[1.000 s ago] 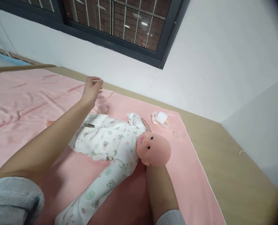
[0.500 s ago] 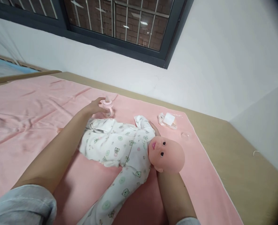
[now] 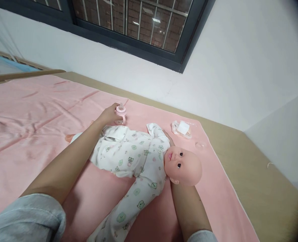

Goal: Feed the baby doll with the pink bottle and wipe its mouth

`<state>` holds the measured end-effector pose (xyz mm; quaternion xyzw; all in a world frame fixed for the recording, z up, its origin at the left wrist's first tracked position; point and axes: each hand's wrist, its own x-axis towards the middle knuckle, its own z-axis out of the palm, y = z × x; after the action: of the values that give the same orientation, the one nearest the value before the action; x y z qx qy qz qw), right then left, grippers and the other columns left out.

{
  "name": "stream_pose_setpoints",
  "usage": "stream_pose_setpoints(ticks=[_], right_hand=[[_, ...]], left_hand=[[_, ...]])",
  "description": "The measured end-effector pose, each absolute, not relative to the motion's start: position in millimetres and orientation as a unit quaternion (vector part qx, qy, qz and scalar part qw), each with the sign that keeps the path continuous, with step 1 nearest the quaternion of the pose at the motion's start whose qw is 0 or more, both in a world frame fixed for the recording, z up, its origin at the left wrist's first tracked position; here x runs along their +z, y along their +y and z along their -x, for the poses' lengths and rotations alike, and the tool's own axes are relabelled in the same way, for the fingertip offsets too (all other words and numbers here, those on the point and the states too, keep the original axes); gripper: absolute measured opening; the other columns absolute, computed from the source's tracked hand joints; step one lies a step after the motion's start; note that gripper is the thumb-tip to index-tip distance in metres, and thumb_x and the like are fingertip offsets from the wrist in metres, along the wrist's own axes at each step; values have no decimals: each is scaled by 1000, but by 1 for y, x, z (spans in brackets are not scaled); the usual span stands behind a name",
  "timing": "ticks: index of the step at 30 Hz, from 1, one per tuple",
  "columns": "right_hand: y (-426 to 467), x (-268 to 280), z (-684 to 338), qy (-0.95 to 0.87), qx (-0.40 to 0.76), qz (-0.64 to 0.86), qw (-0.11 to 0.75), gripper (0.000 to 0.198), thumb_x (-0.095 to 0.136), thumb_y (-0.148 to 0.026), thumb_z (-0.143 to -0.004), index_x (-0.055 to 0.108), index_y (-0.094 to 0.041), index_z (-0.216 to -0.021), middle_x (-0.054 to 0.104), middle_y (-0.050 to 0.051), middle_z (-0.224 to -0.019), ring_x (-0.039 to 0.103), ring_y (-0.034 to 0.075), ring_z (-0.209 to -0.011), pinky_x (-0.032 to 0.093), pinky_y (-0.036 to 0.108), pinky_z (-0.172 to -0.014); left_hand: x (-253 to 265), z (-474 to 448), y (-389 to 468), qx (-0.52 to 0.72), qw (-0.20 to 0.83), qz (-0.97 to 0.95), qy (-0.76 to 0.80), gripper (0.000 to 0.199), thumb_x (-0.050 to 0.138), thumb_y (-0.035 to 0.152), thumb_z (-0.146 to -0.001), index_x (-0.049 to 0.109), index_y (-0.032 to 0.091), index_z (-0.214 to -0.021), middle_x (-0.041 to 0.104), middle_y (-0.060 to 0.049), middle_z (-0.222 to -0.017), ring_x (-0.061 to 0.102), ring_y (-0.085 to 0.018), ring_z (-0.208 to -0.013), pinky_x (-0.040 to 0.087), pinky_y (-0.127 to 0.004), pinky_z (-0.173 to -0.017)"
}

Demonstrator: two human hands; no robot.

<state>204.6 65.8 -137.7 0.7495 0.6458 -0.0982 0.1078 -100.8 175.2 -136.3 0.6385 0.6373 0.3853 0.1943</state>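
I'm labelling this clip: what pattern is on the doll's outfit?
The outfit is white, printed with small green bear-like motifs; the head view shows it.

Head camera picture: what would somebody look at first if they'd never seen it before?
Probably the bald doll, lying on the pink blanket in the middle, its head over the person's right forearm. Next might come the pink-topped bottle beyond the doll's body, with the person's left grip on it. The dark-framed window stands out at the top.
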Motion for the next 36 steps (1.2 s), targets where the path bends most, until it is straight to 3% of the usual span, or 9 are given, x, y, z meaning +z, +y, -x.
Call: stream_pose_setpoints(ticks=[3, 5, 10, 14, 16, 21, 24, 30, 36], right_hand=[[57, -121, -197, 501, -136, -763, 384, 42, 84, -16, -33, 73, -36, -68, 73, 6, -81, 69, 47, -83, 61, 56, -62], [51, -109, -192, 481, -133, -737, 456, 44, 84, -12, -31, 72, -36, -66, 73, 5, -80, 69, 48, -81, 60, 58, -62], [49, -108, -191, 506, -97, -771, 374, 37, 83, -29, -32, 73, -31, -67, 72, 7, -77, 70, 46, -70, 58, 62, -60], [66, -135, -202, 606, -117, -775, 137, 27, 75, -49, -45, 71, -33, -66, 69, 5, -73, 71, 37, -65, 60, 50, -50], [74, -147, -206, 642, -116, -753, 90, 26, 77, -48, -44, 70, -35, -66, 69, 4, -72, 71, 37, -67, 60, 48, -48], [80, -150, -207, 645, -131, -745, 106, 33, 81, -45, -41, 70, -37, -72, 68, 2, -73, 71, 39, -76, 62, 52, -57], [76, -141, -204, 545, -170, -811, 126, 29, 79, -39, -43, 71, -37, -70, 66, 4, -70, 70, 43, -79, 61, 60, -66], [60, -117, -195, 465, -130, -683, 548, 30, 83, -30, -39, 70, -29, -67, 71, 5, -81, 72, 38, -79, 62, 50, -71], [58, -110, -192, 463, -132, -751, 452, 33, 88, -18, -34, 64, -27, -55, 71, 6, -75, 71, 44, -79, 59, 58, -71]], left_hand=[[-129, 97, 170, 406, 197, -630, 632, 68, 72, 27, -50, 57, 18, -116, 67, -6, -109, 62, -31, -101, 48, -37, -89], [-121, 93, 166, 428, 218, -629, 612, 73, 73, 28, -51, 55, 13, -120, 65, -9, -113, 61, -30, -103, 48, -38, -88], [-93, 79, 146, 483, 333, -652, 480, 79, 74, 45, -66, 47, 10, -131, 63, -11, -124, 59, -26, -114, 49, -37, -94], [-67, 67, 123, 500, 431, -658, 362, 64, 62, 57, -78, 51, 18, -129, 60, -12, -131, 60, -27, -117, 50, -42, -99], [-58, 62, 115, 487, 439, -663, 360, 55, 65, 51, -78, 56, 22, -124, 63, -9, -127, 61, -29, -116, 50, -43, -100], [-59, 52, 111, 418, 314, -712, 469, 55, 81, 33, -60, 66, 26, -113, 70, -2, -111, 64, -31, -107, 52, -41, -94], [-64, 50, 114, 401, 356, -721, 439, 49, 77, 34, -67, 67, 23, -114, 71, -3, -107, 65, -28, -105, 54, -39, -91], [-67, 52, 117, 422, 293, -735, 442, 62, 75, 34, -69, 55, 25, -127, 68, -5, -113, 66, -24, -102, 54, -35, -80], [-54, 40, 98, 436, 366, -738, 362, 47, 57, 48, -88, 44, 24, -126, 68, -6, -104, 69, -18, -88, 55, -33, -70]])
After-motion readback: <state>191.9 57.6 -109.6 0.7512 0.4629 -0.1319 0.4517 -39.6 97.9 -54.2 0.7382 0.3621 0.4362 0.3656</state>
